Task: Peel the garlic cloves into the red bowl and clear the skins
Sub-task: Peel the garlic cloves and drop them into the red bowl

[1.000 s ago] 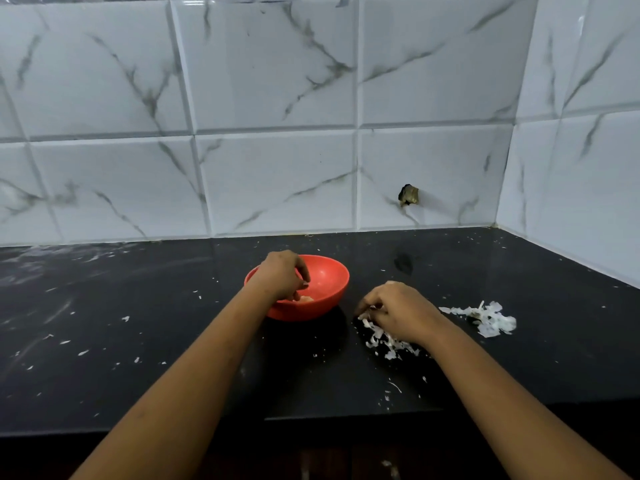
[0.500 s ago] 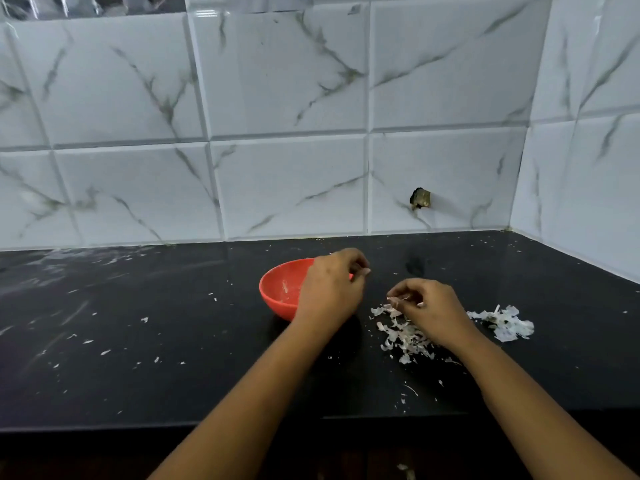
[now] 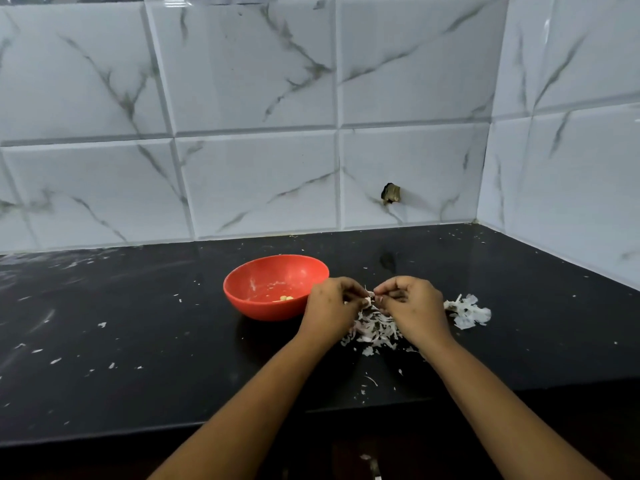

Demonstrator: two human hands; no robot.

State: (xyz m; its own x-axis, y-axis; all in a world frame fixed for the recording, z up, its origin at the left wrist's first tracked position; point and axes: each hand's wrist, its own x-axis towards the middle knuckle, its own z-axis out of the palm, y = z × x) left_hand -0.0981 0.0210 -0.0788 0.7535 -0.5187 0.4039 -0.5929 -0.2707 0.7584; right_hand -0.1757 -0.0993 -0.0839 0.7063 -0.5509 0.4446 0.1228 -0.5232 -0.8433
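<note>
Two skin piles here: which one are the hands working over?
The pile just right of the red bowl, beneath the left hand and right hand pinching a garlic clove. The other pile lies apart, farther right.

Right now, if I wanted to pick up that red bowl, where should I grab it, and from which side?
Probably its left rim, coming from the left and above. The red bowl stands upright with a thin open lip to pinch; its rounded wall would slip, and the left hand, right hand and skins crowd its right side.
</note>
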